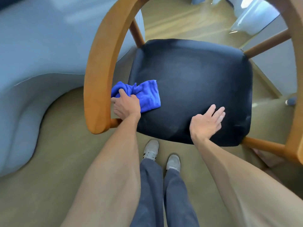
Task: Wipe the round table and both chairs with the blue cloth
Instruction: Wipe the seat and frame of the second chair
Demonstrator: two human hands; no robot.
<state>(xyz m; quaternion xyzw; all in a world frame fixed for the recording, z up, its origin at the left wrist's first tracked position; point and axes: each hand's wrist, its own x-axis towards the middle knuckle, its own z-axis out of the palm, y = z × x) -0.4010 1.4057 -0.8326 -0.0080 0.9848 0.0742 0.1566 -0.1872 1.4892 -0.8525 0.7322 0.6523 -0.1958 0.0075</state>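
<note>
A wooden chair (98,63) with a curved armrest and a dark padded seat (193,82) stands right in front of me. The blue cloth (147,94) lies bunched on the seat's left edge, next to the left armrest. My left hand (126,104) grips the crumpled end of the cloth between thumb and fingers. My right hand (206,122) rests flat on the seat's front right part with fingers straight. The round table is not in view.
A pale blue sofa (32,54) curves along the left, close to the chair's armrest. My two feet (162,156) stand on the olive floor just before the seat. A glass partition or door (255,22) is at the upper right.
</note>
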